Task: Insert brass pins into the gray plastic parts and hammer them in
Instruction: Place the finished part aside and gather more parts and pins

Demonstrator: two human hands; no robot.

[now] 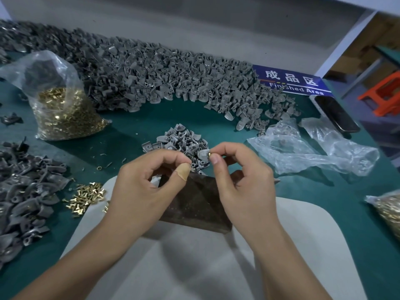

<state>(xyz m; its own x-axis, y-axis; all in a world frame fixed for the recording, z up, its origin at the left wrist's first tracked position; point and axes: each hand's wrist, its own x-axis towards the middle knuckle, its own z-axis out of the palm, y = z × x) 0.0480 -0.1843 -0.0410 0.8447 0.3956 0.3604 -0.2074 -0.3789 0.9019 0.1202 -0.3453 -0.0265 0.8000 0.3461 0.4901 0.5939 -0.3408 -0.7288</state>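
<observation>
My right hand (238,172) pinches a gray plastic part (202,154) between thumb and forefinger, at the end where a brass pin (209,153) sits in it. My left hand (149,182), with a plaster on its thumb, has thumb and forefinger pinched together; a small brass pin (193,169) shows at their tips. Both hands hover over a dark brown block (194,204) that lies on a white board (303,234). Just beyond the fingers is a small pile of gray parts (179,139).
A long heap of gray parts (151,79) runs along the back of the green table. A bag of brass pins (62,113) stands left, with loose pins (86,195) and another gray pile (26,191) nearer. Right: empty plastic bags (303,152), phone (335,113), blue sign (292,81).
</observation>
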